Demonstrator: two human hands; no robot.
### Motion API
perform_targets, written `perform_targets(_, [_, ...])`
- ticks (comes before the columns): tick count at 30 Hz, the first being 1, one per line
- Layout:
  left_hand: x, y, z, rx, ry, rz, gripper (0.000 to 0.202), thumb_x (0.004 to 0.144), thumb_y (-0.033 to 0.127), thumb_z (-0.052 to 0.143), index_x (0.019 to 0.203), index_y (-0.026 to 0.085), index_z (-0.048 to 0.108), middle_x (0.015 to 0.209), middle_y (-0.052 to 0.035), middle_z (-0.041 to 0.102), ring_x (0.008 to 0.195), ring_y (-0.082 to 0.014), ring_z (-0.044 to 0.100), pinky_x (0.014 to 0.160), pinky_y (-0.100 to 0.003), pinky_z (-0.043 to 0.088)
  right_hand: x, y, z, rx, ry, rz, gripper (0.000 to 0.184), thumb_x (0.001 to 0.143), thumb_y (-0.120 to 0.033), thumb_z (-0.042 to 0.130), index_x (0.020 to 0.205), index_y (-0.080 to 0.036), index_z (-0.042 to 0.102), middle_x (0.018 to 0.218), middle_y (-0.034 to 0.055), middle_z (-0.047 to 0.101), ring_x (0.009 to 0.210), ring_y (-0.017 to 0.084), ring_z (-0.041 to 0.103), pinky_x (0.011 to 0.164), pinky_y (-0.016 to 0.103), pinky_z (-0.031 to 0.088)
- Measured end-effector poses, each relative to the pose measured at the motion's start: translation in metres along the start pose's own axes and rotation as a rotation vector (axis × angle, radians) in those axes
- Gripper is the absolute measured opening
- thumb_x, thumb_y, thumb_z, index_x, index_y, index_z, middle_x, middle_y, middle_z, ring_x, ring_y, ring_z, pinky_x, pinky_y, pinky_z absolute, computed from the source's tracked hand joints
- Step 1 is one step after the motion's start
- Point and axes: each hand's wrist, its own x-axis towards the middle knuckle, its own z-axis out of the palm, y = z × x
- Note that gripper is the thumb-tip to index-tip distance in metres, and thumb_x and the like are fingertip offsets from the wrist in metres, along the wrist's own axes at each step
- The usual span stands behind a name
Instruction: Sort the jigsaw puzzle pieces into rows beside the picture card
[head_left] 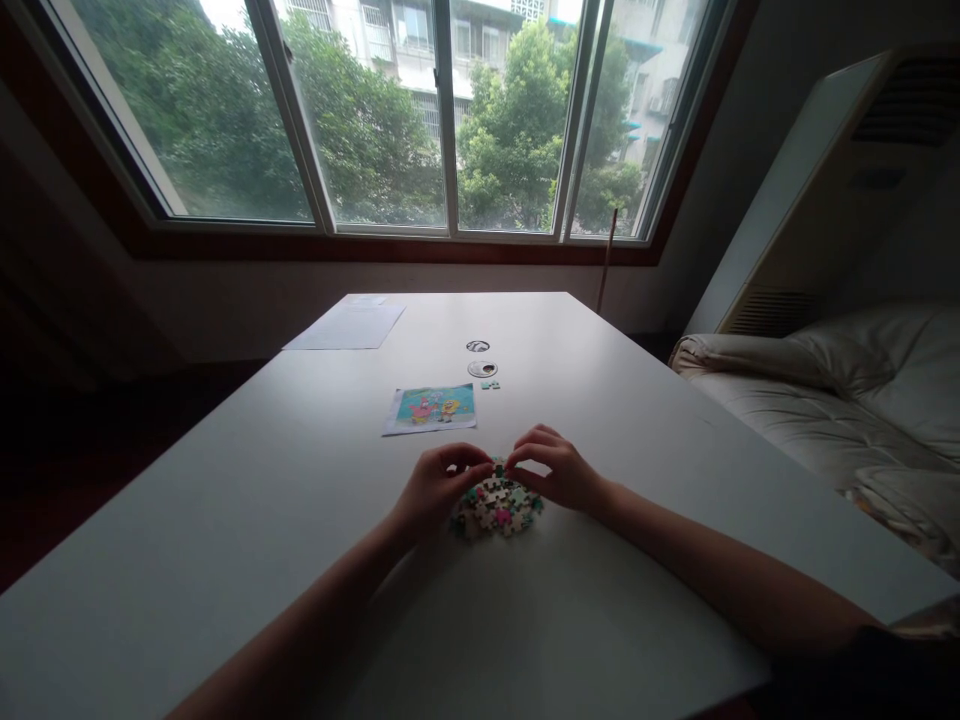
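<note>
A small heap of loose jigsaw pieces (496,508) lies on the white table (300,520) in front of me. My left hand (435,490) and my right hand (553,466) meet just above the heap's far edge. Both pinch with thumb and fingers at a small piece (499,467) held between them. A colourful cartoon reference picture (432,408) lies flat a little beyond the hands. A couple of teal pieces (490,384) sit apart, farther back.
Two small round objects (481,369) lie beyond the picture, and a sheet of paper (346,324) rests near the far left edge. A bed with white bedding (840,400) stands right of the table. A large window (442,120) fills the far wall.
</note>
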Motion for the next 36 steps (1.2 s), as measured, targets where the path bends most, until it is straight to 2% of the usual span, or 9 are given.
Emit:
perform_targets(7, [0.001,0.004,0.001,-0.019,0.007,-0.028,0.023,0.07,0.037,0.062,0.076,0.015,0.064,0.073,-0.0036,0.066,0.069,-0.0161,0.059,0.066,-0.028,0.048,-0.002,-0.001,0.0,-0.13,0.03,-0.039,0.009,0.081,-0.027,0.053,0.082,-0.022,0.061,0.079,0.0036,0.062,0.077,0.015,0.052,0.074,0.031,0.04])
perform_targets(10, [0.002,0.001,-0.002,0.012,0.017,-0.006,0.024,0.073,0.037,0.059,0.08,0.015,0.065,0.078,-0.0046,0.067,0.073,-0.0167,0.06,0.068,-0.029,0.048,-0.001,0.0,-0.001,-0.147,0.086,-0.028,0.008,0.081,-0.026,0.053,0.084,-0.022,0.06,0.08,0.0037,0.062,0.078,0.015,0.053,0.074,0.031,0.041])
perform_targets(12, [0.003,-0.004,-0.006,0.098,0.048,0.03,0.024,0.075,0.036,0.056,0.081,0.015,0.064,0.078,-0.0046,0.067,0.071,-0.0159,0.059,0.065,-0.026,0.047,-0.001,0.003,-0.003,-0.15,0.179,0.009,0.007,0.08,-0.025,0.055,0.083,-0.022,0.06,0.08,0.0038,0.061,0.078,0.016,0.053,0.074,0.032,0.042])
perform_targets(16, [0.006,-0.013,-0.018,0.459,0.102,0.169,0.017,0.076,0.031,0.053,0.075,0.017,0.064,0.063,-0.0003,0.062,0.057,-0.0112,0.052,0.054,-0.021,0.041,0.001,0.011,-0.011,-0.161,0.405,0.106,0.004,0.078,-0.023,0.057,0.08,-0.023,0.061,0.077,0.004,0.059,0.078,0.017,0.052,0.071,0.033,0.045])
perform_targets(20, [0.007,-0.017,-0.026,0.613,0.129,0.255,0.015,0.077,0.027,0.05,0.073,0.019,0.062,0.059,0.0014,0.059,0.053,-0.0096,0.048,0.053,-0.019,0.038,0.002,0.016,-0.015,-0.148,0.475,0.167,0.005,0.078,-0.024,0.057,0.078,-0.022,0.062,0.075,0.0036,0.057,0.077,0.017,0.052,0.071,0.033,0.046])
perform_targets(29, [0.005,-0.016,-0.022,0.629,0.102,0.225,0.015,0.077,0.023,0.048,0.073,0.017,0.061,0.057,0.0023,0.057,0.05,-0.0086,0.046,0.051,-0.018,0.036,0.004,0.014,-0.009,-0.085,0.391,0.216,0.006,0.076,-0.026,0.06,0.079,-0.022,0.064,0.077,0.0035,0.057,0.078,0.016,0.052,0.072,0.032,0.045])
perform_targets(36, [0.005,-0.015,-0.021,0.6,0.126,0.206,0.016,0.076,0.025,0.048,0.073,0.017,0.061,0.054,0.0034,0.055,0.048,-0.008,0.044,0.049,-0.018,0.035,0.02,0.038,0.001,-0.015,0.126,0.402,0.011,0.074,-0.029,0.061,0.076,-0.02,0.067,0.081,0.0034,0.054,0.068,0.011,0.051,0.064,0.026,0.045])
